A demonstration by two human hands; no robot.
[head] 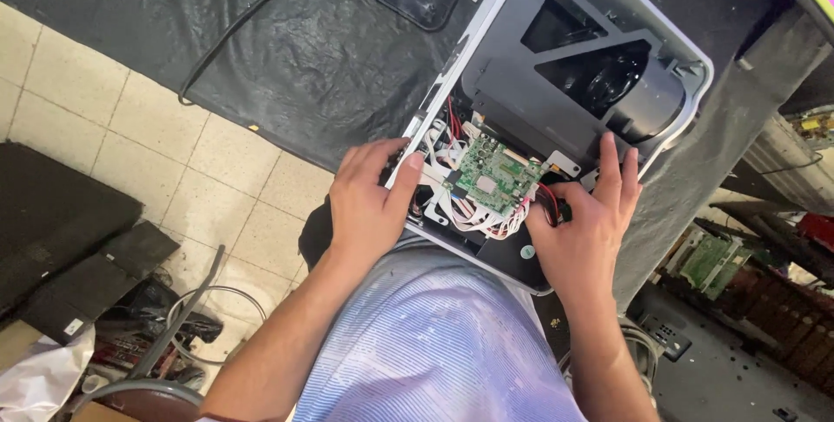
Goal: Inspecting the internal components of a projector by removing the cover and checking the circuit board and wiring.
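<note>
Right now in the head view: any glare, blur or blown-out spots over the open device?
Head view: the green circuit board and both hands, left hand and right hand, are sharp, no motion blur. Mild sheen on the wrinkled black table cover; the lens housing sits in deep shadow. The striped shirt is close and slightly overexposed.

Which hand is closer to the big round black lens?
The right hand: its fingertips reach up just below the black lens. The left hand grips the opened projector's other edge.
</note>
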